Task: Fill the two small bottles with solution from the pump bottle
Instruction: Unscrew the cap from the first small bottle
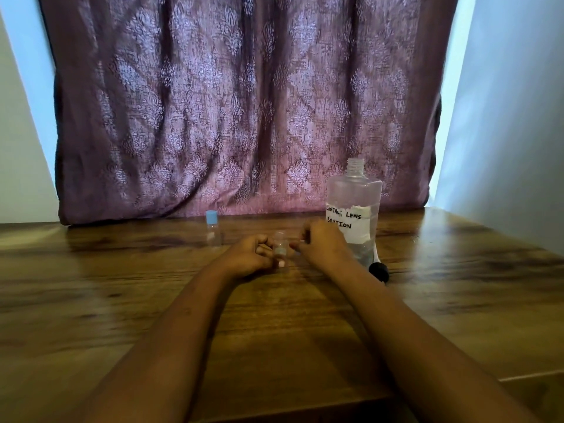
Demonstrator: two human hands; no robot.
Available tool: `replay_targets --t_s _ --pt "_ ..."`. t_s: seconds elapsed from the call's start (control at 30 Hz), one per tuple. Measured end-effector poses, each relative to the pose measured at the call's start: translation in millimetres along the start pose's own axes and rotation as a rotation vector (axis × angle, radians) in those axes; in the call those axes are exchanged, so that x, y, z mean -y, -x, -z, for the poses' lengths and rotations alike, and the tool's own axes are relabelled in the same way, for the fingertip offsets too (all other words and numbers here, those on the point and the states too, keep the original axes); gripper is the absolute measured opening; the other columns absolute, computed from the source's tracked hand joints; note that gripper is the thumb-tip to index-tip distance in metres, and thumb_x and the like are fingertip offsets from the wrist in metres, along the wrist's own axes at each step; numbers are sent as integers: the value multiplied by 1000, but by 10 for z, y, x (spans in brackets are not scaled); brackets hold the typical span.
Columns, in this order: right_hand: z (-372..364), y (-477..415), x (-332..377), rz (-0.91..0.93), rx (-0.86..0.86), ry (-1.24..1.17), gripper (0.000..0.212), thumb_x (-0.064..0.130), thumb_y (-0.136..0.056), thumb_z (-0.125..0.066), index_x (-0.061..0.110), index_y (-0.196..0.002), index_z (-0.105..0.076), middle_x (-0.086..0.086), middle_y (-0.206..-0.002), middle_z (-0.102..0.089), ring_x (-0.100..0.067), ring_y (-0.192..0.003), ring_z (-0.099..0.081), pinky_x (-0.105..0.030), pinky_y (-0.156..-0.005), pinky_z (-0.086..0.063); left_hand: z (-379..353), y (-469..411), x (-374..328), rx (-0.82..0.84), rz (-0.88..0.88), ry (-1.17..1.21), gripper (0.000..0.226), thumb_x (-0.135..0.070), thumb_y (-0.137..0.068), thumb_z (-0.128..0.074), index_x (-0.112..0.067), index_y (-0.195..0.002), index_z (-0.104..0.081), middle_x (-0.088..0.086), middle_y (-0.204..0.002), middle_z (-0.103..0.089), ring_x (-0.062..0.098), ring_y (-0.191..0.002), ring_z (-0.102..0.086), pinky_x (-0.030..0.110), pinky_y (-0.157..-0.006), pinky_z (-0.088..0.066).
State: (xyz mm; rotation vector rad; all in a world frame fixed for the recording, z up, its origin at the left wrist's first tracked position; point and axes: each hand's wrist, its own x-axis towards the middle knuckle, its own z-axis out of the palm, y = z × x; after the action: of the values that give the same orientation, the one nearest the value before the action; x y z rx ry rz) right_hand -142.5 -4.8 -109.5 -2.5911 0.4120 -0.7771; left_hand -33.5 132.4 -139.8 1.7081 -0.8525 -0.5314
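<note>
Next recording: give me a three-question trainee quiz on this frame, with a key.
1. True or false: the pump is screwed onto the big bottle.
2. Where is the blue-capped bottle? A) left of the left hand B) behind the big bottle C) lying on its side
3. Fill in: the left hand grips a small clear ____.

Key: 1 false; 2 A; 3 bottle.

Home room; patterned curtain [244, 102]; wooden table [122, 285]
</note>
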Motion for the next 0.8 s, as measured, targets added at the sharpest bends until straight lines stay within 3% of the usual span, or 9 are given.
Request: replay_targets --t_s 0.2,0.3,0.47,0.57,0.63,0.67,0.73,0.8 --pt "-89 53 -26 -69 79 186 21 26 -81 -70 10 -90 -60 -10 -95 -64 -21 -80 -57 -31 -68 -45 27 27 -23 28 21 -4 32 21 -80 -57 -8 -93 -54 -6 -43 -57 1 -47 -61 17 -52 -53" --pt "-101 49 -34 -81 90 199 22 23 -81 -69 8 -94 -60 -11 -99 -64 -22 -83 -59 -32 -70 -47 19 18 17 21 17 -44 34 18 -77 -66 -9 -97 -60 -10 -49 -50 1 -52 -59 17 -55 -53" --pt "-10 104 23 -61 112 242 29 24 -81 -69 9 -102 -54 -10 -103 -60 -21 -84 -55 -31 -68 -45 19 -5 53 0 23 -59 40 10 -73 -74 -11 -104 -62 -6 -65 -61 15 -77 -64 30 -74 -57" --pt "240 147 156 73 -225 181 14 25 -86 -59 12 -90 -54 -6 -81 -62 -19 -66 -53 -26 -55 -41 23 -17 64 -21 21 -40 54 0 -66 -83 -28 -107 -60 -4 -91 -69 22 -98 -66 41 -88 -56" --pt "441 166 195 179 -584 93 11 24 -88 -55 16 -81 -52 2 -64 -54 -14 -54 -48 -17 -44 -28 10 -25 64 -30 11 68 60 3 -64 -83 -35 -104 -58 6 -109 -66 27 -102 -67 36 -79 -59" --pt "553 171 176 217 -756 33 10 22 -88 -56 17 -80 -51 4 -64 -52 -13 -54 -47 -15 -45 -26 8 -37 62 -30 0 106 61 4 -63 -83 -32 -106 -59 8 -109 -64 27 -100 -67 33 -73 -59" --pt "719 154 28 226 -1008 -74 12 24 -84 -60 16 -87 -52 0 -78 -57 -16 -68 -53 -22 -56 -36 9 -58 61 -52 -30 77 67 -3 -54 -84 -27 -112 -59 4 -99 -64 21 -90 -67 29 -68 -56" --pt "797 105 -164 110 -1043 -199 38 39 -79 -66 15 -104 -51 -5 -101 -59 -22 -93 -55 -31 -78 -43 11 -81 65 -52 -33 56 74 -11 -47 -85 -23 -115 -59 5 -98 -68 22 -89 -69 30 -69 -55"
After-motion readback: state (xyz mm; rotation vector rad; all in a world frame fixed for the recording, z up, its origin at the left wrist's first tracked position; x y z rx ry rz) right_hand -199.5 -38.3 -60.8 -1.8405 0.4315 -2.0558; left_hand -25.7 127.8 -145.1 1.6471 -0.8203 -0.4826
